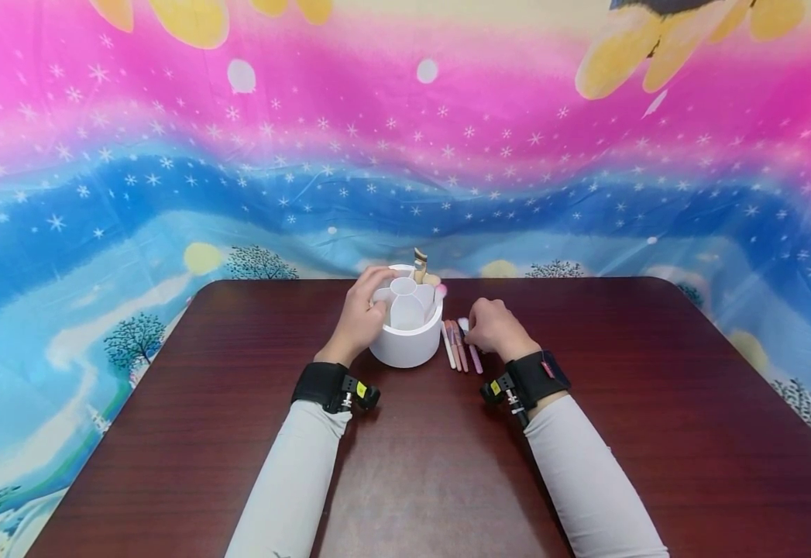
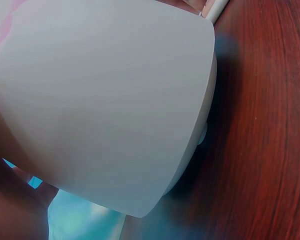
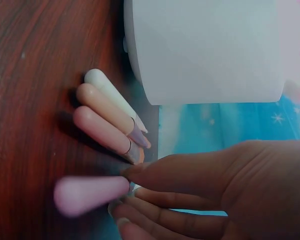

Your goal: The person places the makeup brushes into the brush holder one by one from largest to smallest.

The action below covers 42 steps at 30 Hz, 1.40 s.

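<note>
My left hand (image 1: 358,319) grips the round white brush holder (image 1: 405,350) at its left side, thumb and fingers over the rim. The holder has petal-shaped compartments, and a gold-coloured brush (image 1: 420,266) and a pink-tipped brush (image 1: 441,291) stand in it. To the right of the holder, my right hand (image 1: 501,327) pinches a pink makeup brush (image 3: 92,194) between thumb and fingers near the base of its handle. Close beside it lie three more makeup brushes: a white one (image 3: 110,92), a peach one (image 3: 105,109) and a pink one (image 3: 102,131).
The dark red wooden table (image 1: 419,480) has its far edge just behind the holder. A colourful printed cloth (image 1: 405,139) hangs behind and around the table. Each wrist wears a black strap with a small camera.
</note>
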Motion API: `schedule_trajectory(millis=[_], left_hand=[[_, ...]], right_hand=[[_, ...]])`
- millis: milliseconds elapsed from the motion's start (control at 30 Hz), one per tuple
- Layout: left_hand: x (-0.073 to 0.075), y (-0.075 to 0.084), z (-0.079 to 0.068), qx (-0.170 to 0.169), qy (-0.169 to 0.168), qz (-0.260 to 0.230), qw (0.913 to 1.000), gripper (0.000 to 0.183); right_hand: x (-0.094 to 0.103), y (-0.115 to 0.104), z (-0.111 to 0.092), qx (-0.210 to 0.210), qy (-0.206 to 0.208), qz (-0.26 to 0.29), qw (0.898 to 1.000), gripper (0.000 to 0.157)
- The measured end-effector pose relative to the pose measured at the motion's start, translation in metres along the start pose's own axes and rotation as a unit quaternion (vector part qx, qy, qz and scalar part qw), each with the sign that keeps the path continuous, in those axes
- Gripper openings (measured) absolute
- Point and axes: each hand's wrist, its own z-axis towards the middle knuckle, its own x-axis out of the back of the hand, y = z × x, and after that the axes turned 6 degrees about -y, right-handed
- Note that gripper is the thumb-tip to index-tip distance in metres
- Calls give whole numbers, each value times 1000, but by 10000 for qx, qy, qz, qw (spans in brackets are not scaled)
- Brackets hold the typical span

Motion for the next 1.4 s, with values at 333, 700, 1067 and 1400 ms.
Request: schedule_trajectory(millis=[333,700,1067,1400], left_hand=[[0,1,0,-62,16,54,10000,55],[1,0,-1,-27,4,27,10000,54],[0,2,0,-85,-12,79,9999,53],[0,1,0,-5,-10,84,10000,53]], right_hand=[[0,1,-1,-355,33,-78,9993,27],[1,4,-1,-306,135,-82,9994,24],[23,0,-14,366,1186,391,9915,36],[47,-17,-29,1008,1901,1222,9689,10]])
